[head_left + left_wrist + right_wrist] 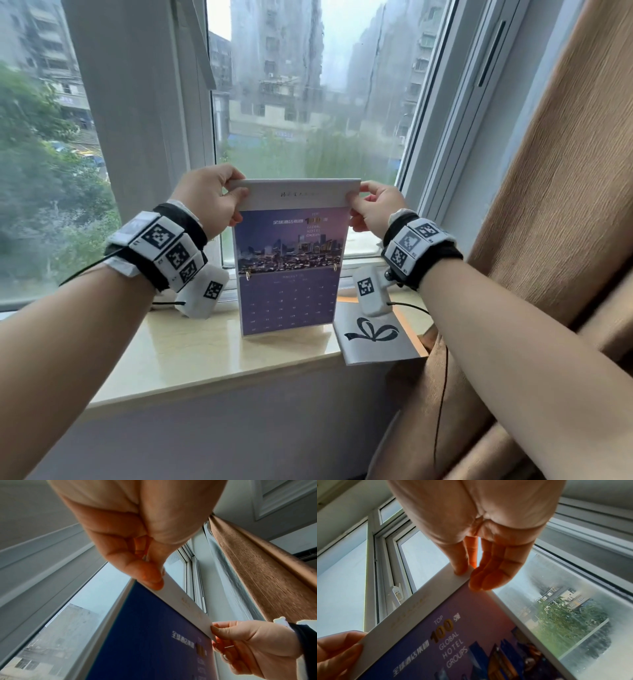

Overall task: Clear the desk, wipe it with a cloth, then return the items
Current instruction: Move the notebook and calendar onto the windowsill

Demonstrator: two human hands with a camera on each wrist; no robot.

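A tall purple calendar sign [291, 260] with a white top band stands upright on the cream windowsill [191, 346], its base touching the sill. My left hand [219, 198] pinches the sign's top left corner between thumb and fingers. My right hand [368, 202] pinches the top right corner. The left wrist view looks up at my left hand [150, 580] holding the white band [185, 605], with my right hand [223, 631] at the far end. In the right wrist view my right hand [469, 577] grips the corner of the sign [453, 635].
A white booklet [373, 339] with a black bow print lies on the sill right of the sign, overhanging the front edge. A brown curtain [548, 205] hangs at the right. The window glass [308, 102] stands close behind the sign.
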